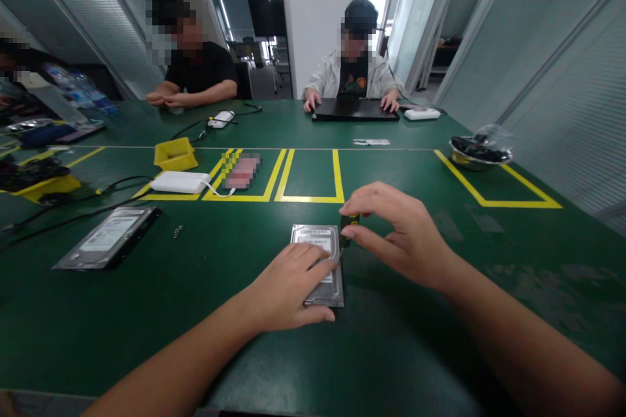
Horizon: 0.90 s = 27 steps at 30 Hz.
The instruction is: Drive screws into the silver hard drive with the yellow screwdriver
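A small silver hard drive with a white label lies flat on the green table in front of me. My left hand rests across it, fingers over its top and thumb by its near edge, and covers much of the label. In my right hand is a screwdriver with a dark and yellow handle, pinched between thumb and fingers. Its thin shaft slants down to the drive's right edge, close to my left fingertips; the exact tip contact is hidden.
To the left lie a larger hard drive and several tiny screws. Beyond are a white power strip, cables, a yellow bin, a blurred phone and yellow tape outlines. A bowl stands at right. Two people sit opposite, one at a laptop.
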### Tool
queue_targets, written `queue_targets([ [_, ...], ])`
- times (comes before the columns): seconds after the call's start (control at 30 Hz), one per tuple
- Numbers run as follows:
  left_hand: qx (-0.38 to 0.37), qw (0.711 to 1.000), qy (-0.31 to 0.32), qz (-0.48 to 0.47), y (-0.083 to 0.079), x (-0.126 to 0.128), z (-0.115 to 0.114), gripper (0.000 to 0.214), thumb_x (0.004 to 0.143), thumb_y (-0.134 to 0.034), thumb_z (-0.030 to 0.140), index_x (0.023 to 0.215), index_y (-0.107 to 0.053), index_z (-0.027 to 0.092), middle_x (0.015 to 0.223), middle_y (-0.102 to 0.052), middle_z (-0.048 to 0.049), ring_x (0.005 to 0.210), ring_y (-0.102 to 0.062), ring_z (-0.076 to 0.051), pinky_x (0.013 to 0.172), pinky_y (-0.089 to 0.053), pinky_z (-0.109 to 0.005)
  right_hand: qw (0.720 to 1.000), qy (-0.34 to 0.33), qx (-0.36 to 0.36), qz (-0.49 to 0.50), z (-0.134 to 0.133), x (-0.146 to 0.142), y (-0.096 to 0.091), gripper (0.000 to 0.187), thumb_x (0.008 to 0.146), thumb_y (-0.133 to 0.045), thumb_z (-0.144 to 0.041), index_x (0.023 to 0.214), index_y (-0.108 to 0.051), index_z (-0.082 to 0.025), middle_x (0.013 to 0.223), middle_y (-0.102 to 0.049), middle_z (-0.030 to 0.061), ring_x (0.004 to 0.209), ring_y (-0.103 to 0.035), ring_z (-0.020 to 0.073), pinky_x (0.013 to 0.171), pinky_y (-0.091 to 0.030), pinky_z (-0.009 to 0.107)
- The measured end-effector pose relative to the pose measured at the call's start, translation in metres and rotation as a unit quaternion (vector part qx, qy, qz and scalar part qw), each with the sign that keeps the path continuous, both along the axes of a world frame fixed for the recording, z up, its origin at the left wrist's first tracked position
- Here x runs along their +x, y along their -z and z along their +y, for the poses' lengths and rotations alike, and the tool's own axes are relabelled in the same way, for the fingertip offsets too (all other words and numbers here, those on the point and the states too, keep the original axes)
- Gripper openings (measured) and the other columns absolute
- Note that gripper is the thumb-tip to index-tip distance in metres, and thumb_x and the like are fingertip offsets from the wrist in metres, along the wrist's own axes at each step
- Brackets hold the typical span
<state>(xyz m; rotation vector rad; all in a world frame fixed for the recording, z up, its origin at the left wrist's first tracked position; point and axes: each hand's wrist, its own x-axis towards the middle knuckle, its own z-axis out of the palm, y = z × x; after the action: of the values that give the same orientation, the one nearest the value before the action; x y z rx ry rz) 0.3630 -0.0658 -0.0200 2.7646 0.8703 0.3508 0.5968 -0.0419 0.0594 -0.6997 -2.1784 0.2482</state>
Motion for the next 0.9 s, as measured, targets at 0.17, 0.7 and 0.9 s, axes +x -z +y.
queue_targets([
  [0.17,-0.002,1.0,0.0,0.0,0.0009,0.0007,-0.0004,0.071,0.081,-0.061,0.066,0.133,-0.05,0.018,0.129,-0.055,-0.0135,0.116,-0.05,-0.032,0.1,-0.039,-0.05,1.0,-0.018,0.011,0.007,-0.0038,0.0004,-0.0019,0.021,0.092,-0.058,-0.014,0.112,-0.065,-0.014,0.117,-0.065,0.0083,0.111,-0.06,0.0159,0.097,-0.048,0.029],
  [0.7,-0.001,1.0,0.002,0.001,0.0007,-0.0001,-0.0002,0.071,0.082,-0.061,0.066,0.133,-0.05,0.018,0.129,-0.055,-0.0129,0.116,-0.05,-0.032,0.101,-0.039,-0.049,0.999,-0.018,0.027,0.004,-0.0045,0.0017,-0.0037,0.022,0.091,-0.057,-0.009,0.11,-0.066,-0.014,0.118,-0.066,0.007,0.112,-0.061,0.0145,0.099,-0.048,0.026],
  [0.9,0.005,1.0,0.001,0.0,0.0007,-0.0004,-0.0002,0.072,0.081,-0.06,0.067,0.134,-0.05,0.018,0.129,-0.055,-0.0135,0.116,-0.05,-0.032,0.1,-0.04,-0.05,0.999,-0.018,0.029,-0.004,-0.002,0.0014,-0.002,0.016,0.092,-0.059,-0.012,0.105,-0.067,-0.014,0.105,-0.068,0.0046,0.101,-0.063,0.0128,0.092,-0.05,0.024],
])
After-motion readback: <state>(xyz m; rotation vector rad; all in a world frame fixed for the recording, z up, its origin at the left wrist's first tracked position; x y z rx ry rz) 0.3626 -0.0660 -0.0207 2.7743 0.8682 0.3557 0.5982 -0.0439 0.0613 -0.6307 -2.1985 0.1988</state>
